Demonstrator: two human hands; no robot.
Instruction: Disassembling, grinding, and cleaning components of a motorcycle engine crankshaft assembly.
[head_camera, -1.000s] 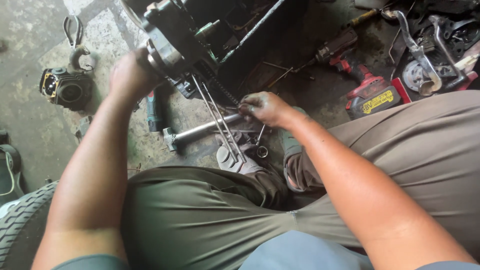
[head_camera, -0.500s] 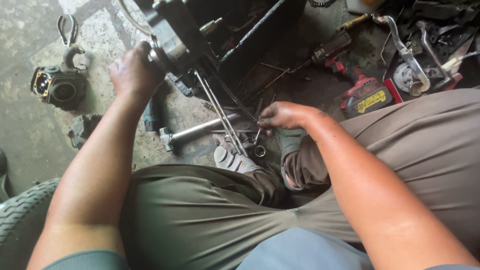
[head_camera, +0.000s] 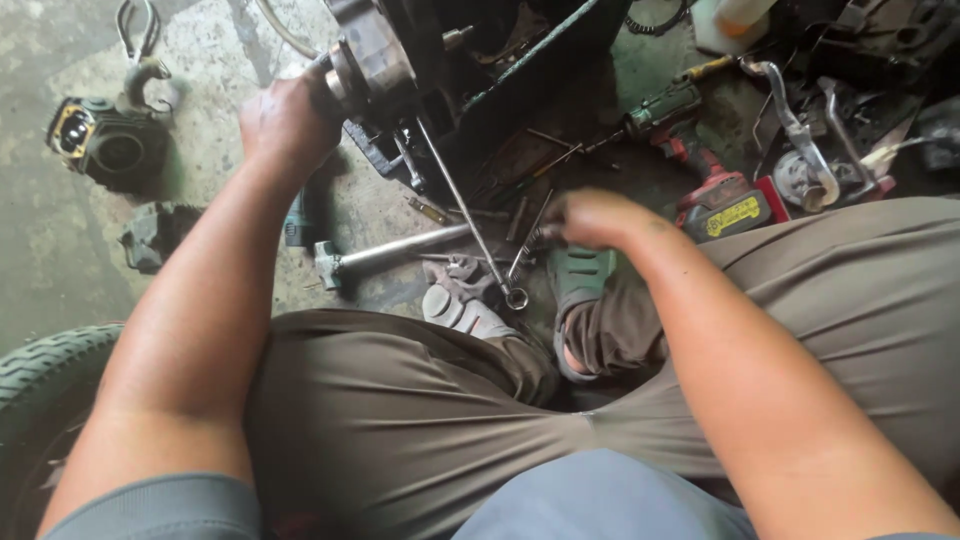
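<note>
Meanwhile my right hand (head_camera: 590, 218) has drifted down off the wrenches (head_camera: 520, 262) and hovers curled above them, grip unclear, holding nothing I can see, while my left hand (head_camera: 285, 120) stays clamped on the engine casing (head_camera: 372, 62) over the floor (head_camera: 60, 270).

The left hand (head_camera: 285, 120) rests against a grimy engine part (head_camera: 370, 60). The right hand (head_camera: 590, 218) is low over a pile of wrenches (head_camera: 515, 265) on the floor (head_camera: 60, 260). A hammer (head_camera: 385, 255) lies between the hands. A red cordless drill (head_camera: 700, 170) lies near the right knee.
</note>
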